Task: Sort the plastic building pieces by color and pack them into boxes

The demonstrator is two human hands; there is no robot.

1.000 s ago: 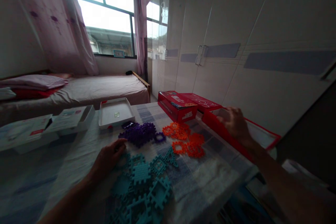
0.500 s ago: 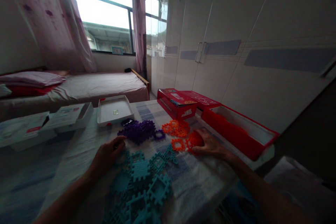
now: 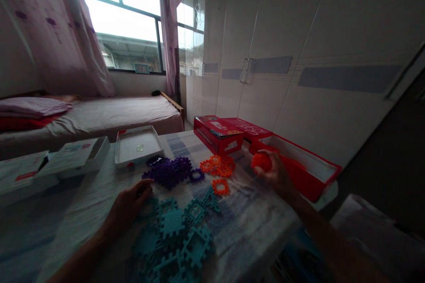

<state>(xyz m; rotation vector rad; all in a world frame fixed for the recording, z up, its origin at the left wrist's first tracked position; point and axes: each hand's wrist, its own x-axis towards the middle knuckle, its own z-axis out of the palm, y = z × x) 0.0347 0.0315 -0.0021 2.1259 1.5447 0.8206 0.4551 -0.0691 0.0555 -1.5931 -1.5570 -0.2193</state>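
My right hand (image 3: 274,170) is closed around a bunch of orange interlocking plastic pieces (image 3: 260,162), beside the open red box. More orange pieces (image 3: 217,166) lie on the table to its left, with one square orange piece (image 3: 220,187) slightly apart. My left hand (image 3: 134,196) rests on the cloth with its fingers curled in; what they hold, if anything, is hidden. Just beyond its fingertips sits a heap of purple interlocking pieces (image 3: 169,171). Teal interlocking pieces (image 3: 172,221) are spread to the right of this hand, some partly beneath others.
An open red box (image 3: 307,174) with a pale inside stands at the right edge. A closed red box (image 3: 217,135) is at the back. A shallow white box lid (image 3: 139,143) and white boxes (image 3: 79,154) stand at the left. A checked cloth (image 3: 245,221) covers the table.
My right hand has gathered orange pieces and lifted them right, towards the open red box. The left hand stays by the purple heap. The whole view has shifted slightly.
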